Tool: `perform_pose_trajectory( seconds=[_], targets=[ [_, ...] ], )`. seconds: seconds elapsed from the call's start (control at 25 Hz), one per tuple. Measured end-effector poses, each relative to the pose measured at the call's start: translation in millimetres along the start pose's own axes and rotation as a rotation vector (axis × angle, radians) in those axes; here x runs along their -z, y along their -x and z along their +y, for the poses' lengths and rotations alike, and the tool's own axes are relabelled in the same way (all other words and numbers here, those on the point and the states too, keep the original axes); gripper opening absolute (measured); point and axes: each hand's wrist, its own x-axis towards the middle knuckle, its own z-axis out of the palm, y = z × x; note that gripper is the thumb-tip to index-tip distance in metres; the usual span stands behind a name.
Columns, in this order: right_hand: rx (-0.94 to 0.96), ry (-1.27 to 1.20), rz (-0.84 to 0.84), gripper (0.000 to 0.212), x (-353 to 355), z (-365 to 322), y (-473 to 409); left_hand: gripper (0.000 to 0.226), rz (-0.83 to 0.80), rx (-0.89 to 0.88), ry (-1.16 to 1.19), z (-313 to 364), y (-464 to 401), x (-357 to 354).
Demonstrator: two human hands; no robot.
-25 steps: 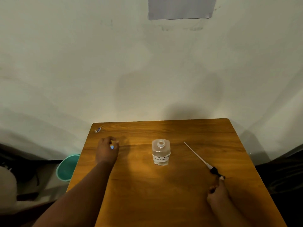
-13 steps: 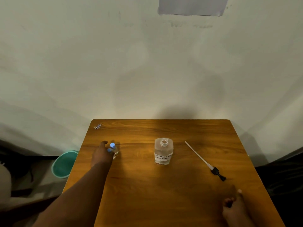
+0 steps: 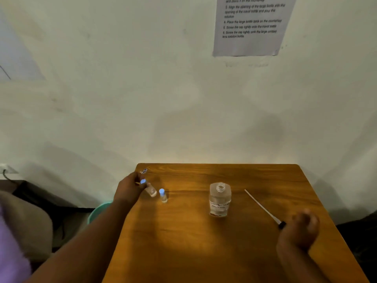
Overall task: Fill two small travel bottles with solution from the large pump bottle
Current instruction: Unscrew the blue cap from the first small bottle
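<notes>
The large clear bottle (image 3: 220, 199) stands uncapped in the middle of the wooden table (image 3: 204, 242), a handwritten label on its front. Its pump head with the long white tube (image 3: 263, 208) lies to the right. My left hand (image 3: 128, 189) grips one small travel bottle (image 3: 150, 188) with a blue cap, tilted, near the table's left edge. A second blue-capped travel bottle (image 3: 163, 195) stands upright just right of it. My right hand (image 3: 299, 231) hovers blurred over the pump's black end, fingers loosely curled, holding nothing that I can see.
A small wrapper or sticker (image 3: 143, 171) lies at the table's far left corner. A teal bucket (image 3: 98, 211) sits on the floor left of the table. An instruction sheet (image 3: 251, 25) hangs on the wall behind.
My left hand has lifted and tilted one travel bottle, uncovering the second one standing beside it. My right hand has come back up toward the pump's black end.
</notes>
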Motion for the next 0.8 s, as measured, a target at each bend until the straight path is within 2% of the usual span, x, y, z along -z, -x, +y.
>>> perform_pose_trajectory(
  seconds=[0.04, 0.08, 0.2, 0.36, 0.44, 0.6, 0.8],
  targets=[
    [0.08, -0.037, -0.038, 0.044, -17.3, -32.1, 20.9, 0.014, 0.015, -0.045, 0.031, 9.3, -4.0, 19.5],
    [0.149, -0.075, -0.165, 0.044, -27.0, -61.8, 37.6, 0.014, 0.034, -0.075, 0.061, 29.4, -2.5, 48.1],
    [0.315, -0.186, -0.561, 0.025, -56.8, -138.5, 87.8, 0.015, 0.016, -0.245, 0.111, 85.5, 4.7, 120.0],
    [0.445, 0.007, -1.164, 0.02, -94.2, -212.8, 174.7, 0.018, -0.047, -0.472, 0.19, 169.2, 49.7, 196.9],
    [0.454, 0.022, -1.38, 0.031, -97.5, -241.1, 209.1, 0.017, -0.055, -0.582, 0.238, 209.2, 81.5, 228.4],
    [0.444, -0.147, -1.586, 0.048, -67.4, -299.1, 262.0, 0.013, -0.08, -0.752, 0.307, 260.6, 147.0, 280.1],
    [0.167, -0.551, -1.83, 0.044, -32.1, -331.5, 290.4, 0.01, -0.129, -0.839, 0.422, 286.0, 198.5, 308.5]
  ],
)
